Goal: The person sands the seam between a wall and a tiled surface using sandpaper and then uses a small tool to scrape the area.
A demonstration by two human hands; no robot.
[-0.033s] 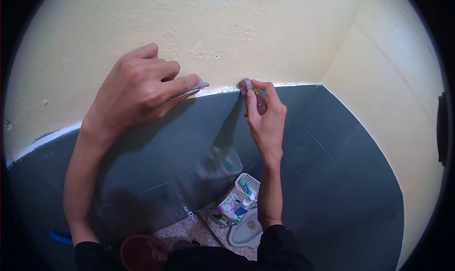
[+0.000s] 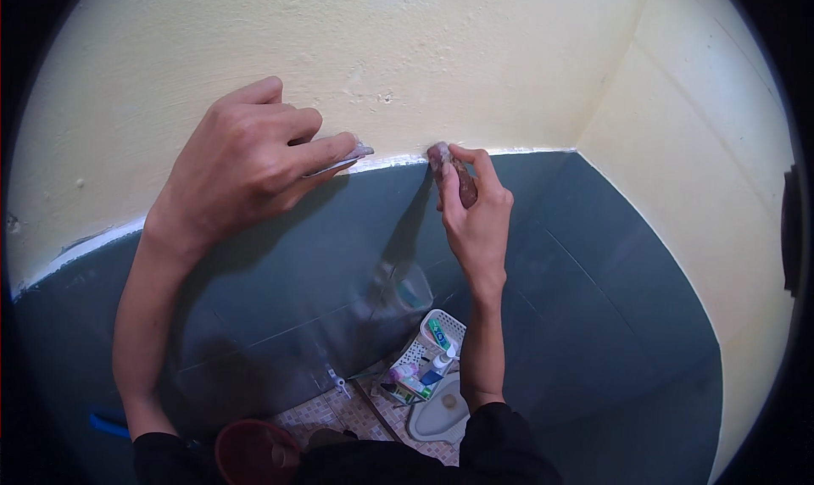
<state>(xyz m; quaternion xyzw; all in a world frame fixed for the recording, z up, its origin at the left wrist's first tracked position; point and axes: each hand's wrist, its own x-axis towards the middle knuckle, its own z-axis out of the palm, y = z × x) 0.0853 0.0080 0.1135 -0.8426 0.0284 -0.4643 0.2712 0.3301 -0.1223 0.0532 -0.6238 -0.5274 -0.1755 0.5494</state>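
My left hand (image 2: 254, 154) is closed, its fingers pinching a thin, flat grey plate (image 2: 360, 153) smeared with white, held close to the wall seam. My right hand (image 2: 476, 214) grips a brown handle-like tool (image 2: 462, 184), also streaked with white, between thumb and fingers. That tool's upper end meets the white strip (image 2: 398, 160) running along the seam. Above the strip is a rough cream-painted wall (image 2: 475, 61); below it lie dark green-grey tiles (image 2: 593, 256). The fingers hide part of both held things, so their exact kind is unclear.
Low down stand a white basket rack (image 2: 431, 337) of toiletries, a squat toilet (image 2: 441, 413) and a reddish bucket (image 2: 254, 451). A small tap (image 2: 339, 383) sticks out of the tiled wall. At right the walls meet in a corner (image 2: 579, 148).
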